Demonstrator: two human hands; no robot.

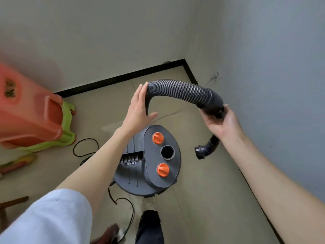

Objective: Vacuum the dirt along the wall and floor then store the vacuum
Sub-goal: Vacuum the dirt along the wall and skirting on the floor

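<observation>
Arching hose [177,90] between flat left hand [139,106] and gripping right hand [221,123].

Both arms reach forward and down over the grey vacuum canister [149,161]. The left hand [139,106] is above the canister's far edge, flat, its fingers [141,90] straight and together, thumb spread, palm against the ribbed hose [177,90]. The right hand [221,124], to the canister's right, is palm up, fingers curled round the hose's smooth black cuff. The left forearm is bare below a pale sleeve [52,217].
</observation>
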